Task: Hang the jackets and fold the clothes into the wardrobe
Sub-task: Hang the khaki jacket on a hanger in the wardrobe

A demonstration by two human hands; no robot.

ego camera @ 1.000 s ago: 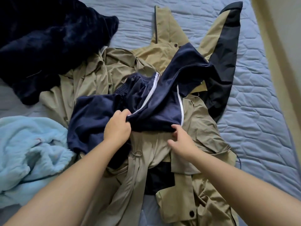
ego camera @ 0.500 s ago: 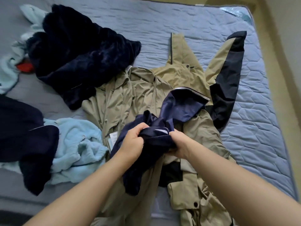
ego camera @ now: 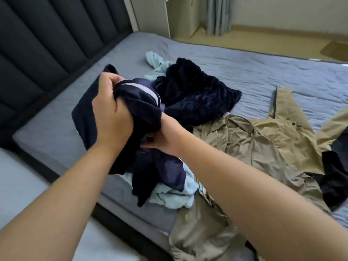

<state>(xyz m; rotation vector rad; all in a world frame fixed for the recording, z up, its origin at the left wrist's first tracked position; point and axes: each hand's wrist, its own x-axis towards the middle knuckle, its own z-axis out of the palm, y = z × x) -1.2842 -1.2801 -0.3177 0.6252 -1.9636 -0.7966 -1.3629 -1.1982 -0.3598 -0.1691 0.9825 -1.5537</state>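
The left hand (ego camera: 111,113) curls over the top of a bunched navy garment (ego camera: 143,108), and the right hand (ego camera: 161,138) clutches it from beneath. The bundle's long axis runs from 11 o'clock down to 6 o'clock, its loose ends hanging over a light blue cloth (ego camera: 169,198) near the bed's (ego camera: 273,72) front edge. Bare mattress lies at 1 o'clock, and a tan jacket (ego camera: 263,144) sprawls at 3 o'clock.

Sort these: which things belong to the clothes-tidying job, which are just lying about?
Job: navy white-striped garment; dark navy fleece garment; tan-and-black jacket; pale blue fluffy garment.
Lying about: black padded headboard; grey curtain; brown floor mat.
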